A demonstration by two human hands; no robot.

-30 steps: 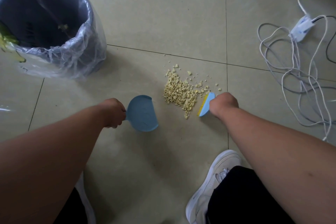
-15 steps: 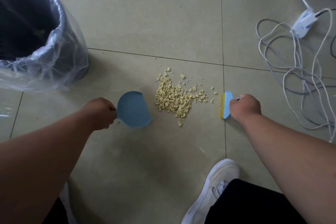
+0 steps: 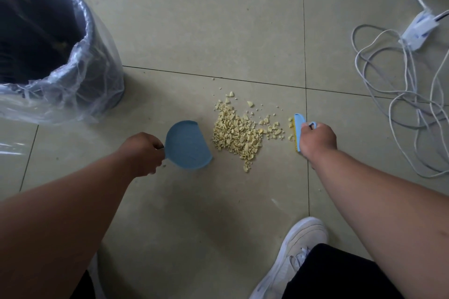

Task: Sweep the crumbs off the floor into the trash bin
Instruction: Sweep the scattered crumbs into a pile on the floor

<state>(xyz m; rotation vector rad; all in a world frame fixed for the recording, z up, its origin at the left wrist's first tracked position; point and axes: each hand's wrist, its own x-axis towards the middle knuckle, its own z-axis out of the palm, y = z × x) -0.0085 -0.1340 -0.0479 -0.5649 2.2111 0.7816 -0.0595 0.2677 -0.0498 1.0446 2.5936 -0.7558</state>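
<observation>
1. two hands worked the floor, and furthest left stood the trash bin, lined with a clear bag, well apart from everything else and up-left of the crumbs.
2. the left hand was curled shut around the handle of the blue dustpan; the handle itself was hidden inside the fist. the pan's straight open edge faced right, just beside the pile but not touching it.
3. the crumbs lay in a loose yellow heap between pan and brush, with a thin tail of strays trailing right and a few more scattered toward the tile seam beyond.
4. the brush stood on the heap's right side, its long edge running near-to-far, bristles turned left toward the crumbs, a couple of bits touching it.
5. the right hand was closed around the brush's back, fingers wrapped, nearer the strays than the main heap.
6. judged from this, the coming stroke would need to run right to left, square across the brush's long edge, straight into the pan's mouth.
7. white cables lay further right, clear of that path.
</observation>
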